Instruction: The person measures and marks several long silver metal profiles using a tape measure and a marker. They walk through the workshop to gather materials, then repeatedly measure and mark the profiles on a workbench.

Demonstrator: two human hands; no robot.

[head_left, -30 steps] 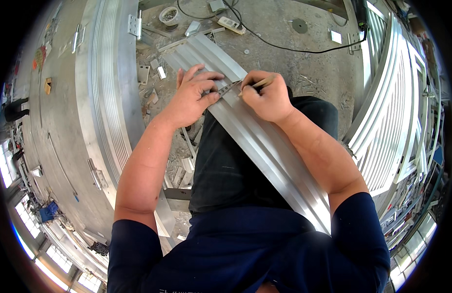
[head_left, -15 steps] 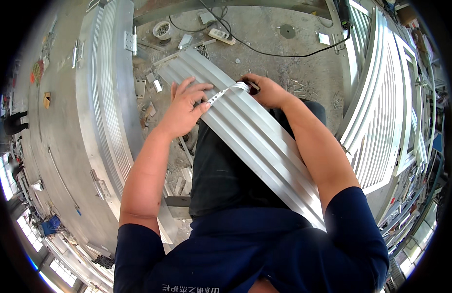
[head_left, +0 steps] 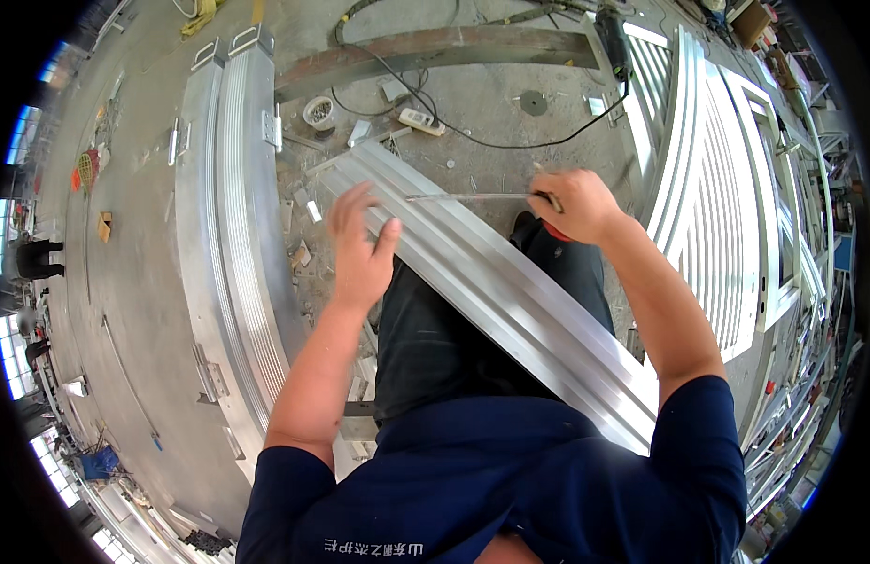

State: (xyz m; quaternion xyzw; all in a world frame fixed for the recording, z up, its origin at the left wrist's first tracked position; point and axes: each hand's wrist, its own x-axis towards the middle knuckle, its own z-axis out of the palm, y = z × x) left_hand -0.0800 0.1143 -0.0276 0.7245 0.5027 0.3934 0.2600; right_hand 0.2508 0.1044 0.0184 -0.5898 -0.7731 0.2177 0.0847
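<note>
Right hand (head_left: 578, 205) is clenched round a small measuring-tape case, the thin tape blade (head_left: 468, 197) drawn out level towards the left; left hand (head_left: 360, 246) sits open, fingers spread, palm resting on the long ribbed aluminium profile (head_left: 496, 287); I cannot tell whether its fingertips actually touch the blade's end. The profile runs slantwise from the floor debris near the top left down across the person's dark trousers to the lower right; it lies over the lap, under both hands. On the concrete floor (head_left: 134, 282) to the left, a long aluminium frame (head_left: 233, 235) with hinges; to the right, a stack of white slatted frames (head_left: 712, 197). Beyond the profile, a small round white tub (head_left: 318, 112) stands on the floor, its contents too small to tell; a white power strip (head_left: 422, 120) with a black cable lies near it.
</note>
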